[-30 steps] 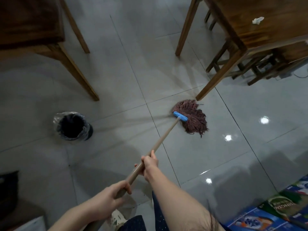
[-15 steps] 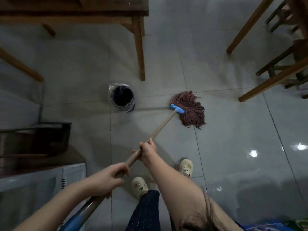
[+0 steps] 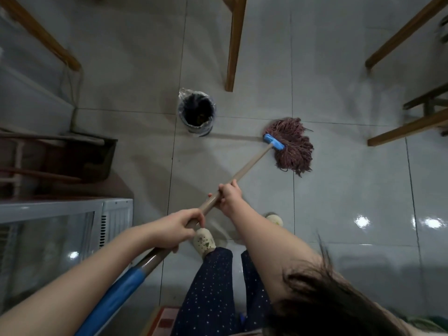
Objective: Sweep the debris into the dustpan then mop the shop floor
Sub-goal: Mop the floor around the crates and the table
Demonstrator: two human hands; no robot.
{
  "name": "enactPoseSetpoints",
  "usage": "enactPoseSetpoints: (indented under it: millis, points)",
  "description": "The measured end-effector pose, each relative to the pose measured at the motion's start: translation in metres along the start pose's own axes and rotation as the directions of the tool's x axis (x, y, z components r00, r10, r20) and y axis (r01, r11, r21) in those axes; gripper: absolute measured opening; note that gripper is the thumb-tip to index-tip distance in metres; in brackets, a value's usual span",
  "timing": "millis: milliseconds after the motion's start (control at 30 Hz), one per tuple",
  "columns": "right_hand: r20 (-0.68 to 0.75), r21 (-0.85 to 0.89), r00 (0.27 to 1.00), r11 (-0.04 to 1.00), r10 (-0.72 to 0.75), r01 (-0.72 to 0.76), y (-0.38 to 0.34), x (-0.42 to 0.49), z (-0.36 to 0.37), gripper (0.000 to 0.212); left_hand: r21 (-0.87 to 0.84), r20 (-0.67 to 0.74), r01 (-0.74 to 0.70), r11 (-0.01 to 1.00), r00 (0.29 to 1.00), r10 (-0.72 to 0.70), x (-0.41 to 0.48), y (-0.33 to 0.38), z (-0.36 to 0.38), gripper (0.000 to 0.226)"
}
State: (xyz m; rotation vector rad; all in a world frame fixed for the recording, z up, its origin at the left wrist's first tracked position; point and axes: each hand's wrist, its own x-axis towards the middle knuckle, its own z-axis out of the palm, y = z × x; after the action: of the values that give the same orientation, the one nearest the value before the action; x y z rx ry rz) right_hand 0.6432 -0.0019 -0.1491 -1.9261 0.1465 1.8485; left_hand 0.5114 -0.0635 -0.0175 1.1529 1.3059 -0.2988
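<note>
Reaching forward with both arms, the person held one mop handle (image 3: 252, 163) that slanted down to the floor. The left hand (image 3: 174, 229) had its fingers wrapped fully round the shaft close to the body, just above the blue grip (image 3: 121, 292). The right hand (image 3: 229, 198) was closed round it farther along. The single reddish mop head (image 3: 294, 146) lay on the grey tiles (image 3: 351, 190), right of one lined bin (image 3: 197, 112) and apart from it. Two pale shoes (image 3: 204, 240) showed below.
</note>
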Motion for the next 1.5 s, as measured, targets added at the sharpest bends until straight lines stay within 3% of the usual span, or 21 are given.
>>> enactPoseSetpoints:
  millis: [867, 1267, 1500]
  points:
    - [0.032, 0.002, 0.999, 1.000, -0.025, 0.025, 0.004, 0.002, 0.014, 0.070, -0.002, -0.008, -0.009, 1.000, 1.000, 0.009, 0.009, -0.016, -0.012, 0.025]
    - [0.094, 0.005, 0.995, 0.999, -0.038, 0.038, -0.072, 0.027, -0.038, 0.071, 0.111, -0.052, -0.011, 0.994, 0.998, 0.017, 0.059, 0.067, -0.004, 0.024]
    - [0.141, -0.042, 0.987, 0.996, -0.073, 0.079, -0.148, 0.056, -0.091, 0.066, 0.070, -0.053, -0.016, 0.997, 0.998, 0.020, 0.116, 0.143, 0.006, 0.022]
